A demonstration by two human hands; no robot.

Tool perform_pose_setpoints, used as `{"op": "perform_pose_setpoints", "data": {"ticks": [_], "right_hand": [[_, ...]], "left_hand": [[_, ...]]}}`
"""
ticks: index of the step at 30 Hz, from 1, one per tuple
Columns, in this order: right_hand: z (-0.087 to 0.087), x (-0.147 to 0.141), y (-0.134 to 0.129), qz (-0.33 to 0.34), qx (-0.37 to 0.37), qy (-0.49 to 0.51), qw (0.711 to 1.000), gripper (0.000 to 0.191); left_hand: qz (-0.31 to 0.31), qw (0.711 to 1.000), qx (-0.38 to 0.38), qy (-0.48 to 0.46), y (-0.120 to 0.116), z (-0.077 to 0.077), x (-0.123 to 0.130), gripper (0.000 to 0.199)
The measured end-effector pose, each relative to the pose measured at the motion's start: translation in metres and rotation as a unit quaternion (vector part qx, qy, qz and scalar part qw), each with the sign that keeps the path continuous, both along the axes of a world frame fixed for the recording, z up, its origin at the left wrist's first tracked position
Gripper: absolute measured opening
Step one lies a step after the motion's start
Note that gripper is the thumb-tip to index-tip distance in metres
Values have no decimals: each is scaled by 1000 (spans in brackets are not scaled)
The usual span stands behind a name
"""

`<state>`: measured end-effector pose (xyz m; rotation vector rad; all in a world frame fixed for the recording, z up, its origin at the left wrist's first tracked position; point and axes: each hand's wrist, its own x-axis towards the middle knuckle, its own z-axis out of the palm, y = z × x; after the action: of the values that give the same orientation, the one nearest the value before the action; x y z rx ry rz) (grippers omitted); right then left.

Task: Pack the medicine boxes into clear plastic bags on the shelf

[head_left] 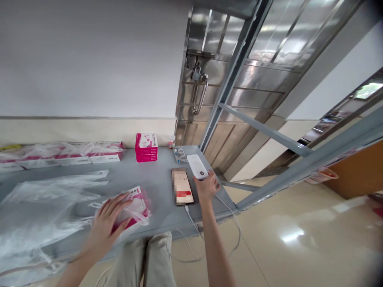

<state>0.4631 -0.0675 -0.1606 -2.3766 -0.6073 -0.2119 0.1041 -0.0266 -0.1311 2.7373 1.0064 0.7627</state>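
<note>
My left hand (112, 215) lies with spread fingers on a pink and white box (135, 199) wrapped in a clear plastic bag, near the front edge of the grey shelf. My right hand (207, 185) has its fingers closed round the near end of a white rectangular device (196, 166) at the shelf's right side. Just left of that device is a phone (183, 187) with a lit screen. A white cable plug (187, 209) is at the phone's lower end.
Clear plastic bags (44, 207) cover the left of the shelf (161, 175). Bagged boxes (74, 153) line the wall, with stacked pink boxes (146, 147), a small bottle (171, 142) and a blister pack (180, 156) further right. A metal post (230, 83) rises at the corner.
</note>
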Motion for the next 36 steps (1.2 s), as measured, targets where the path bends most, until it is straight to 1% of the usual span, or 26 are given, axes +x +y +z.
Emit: {"op": "perform_pose_setpoints", "data": {"ticks": [5, 7, 8, 9, 11, 13, 14, 15, 17, 18, 19, 21, 22, 26, 29, 33, 36], "right_hand": [[1, 6, 1, 0, 0, 12, 1000, 70], [6, -1, -3, 12, 11, -16, 1000, 67], [10, -10, -7, 33, 24, -38, 998, 64], [15, -22, -12, 68, 45, -60, 995, 59], [27, -56, -25, 177, 92, -83, 976, 48], [40, -98, -37, 321, 115, -69, 938, 42], [47, -119, -42, 404, 95, -70, 907, 39], [53, -138, -46, 468, 66, -74, 878, 36], [63, -165, -48, 537, 11, -78, 840, 26], [66, -173, -48, 550, -11, -78, 831, 22], [69, -178, -48, 554, -26, -75, 829, 20], [71, -181, -49, 551, -42, -68, 831, 22], [72, -180, -51, 549, -45, -63, 832, 23], [76, -172, -57, 538, -69, -23, 840, 18], [82, -163, -55, 520, -90, 5, 849, 24], [89, -152, -43, 490, -111, -12, 865, 28], [94, -149, -35, 483, -142, -44, 863, 26]], "left_hand": [[-10, 1000, -27, -4, -3, -2, -2, 47], [1, 999, -41, -32, -3, -2, -5, 49], [12, 998, -47, -49, -2, -2, -8, 48], [29, 996, -48, -65, 0, -1, -12, 46], [72, 994, -33, -78, 6, 2, -23, 40], [95, 993, -14, -62, 14, 5, -36, 34], [93, 994, -12, -51, 18, 7, -42, 33], [83, 996, -17, -40, 20, 9, -47, 32], [61, 997, -28, -27, 22, 13, -55, 30], [65, 997, -28, -21, 21, 15, -57, 30], [78, 997, -25, -13, 20, 17, -59, 30], [100, 995, -17, 12, 16, 22, -63, 28], [101, 994, -15, 26, 14, 24, -65, 27], [65, 996, 0, 56, 10, 35, -76, 27], [76, 995, 26, 67, 8, 42, -82, 28], [94, 990, 50, 91, 7, 45, -83, 27], [95, 990, 47, 95, 3, 43, -77, 25]]}}
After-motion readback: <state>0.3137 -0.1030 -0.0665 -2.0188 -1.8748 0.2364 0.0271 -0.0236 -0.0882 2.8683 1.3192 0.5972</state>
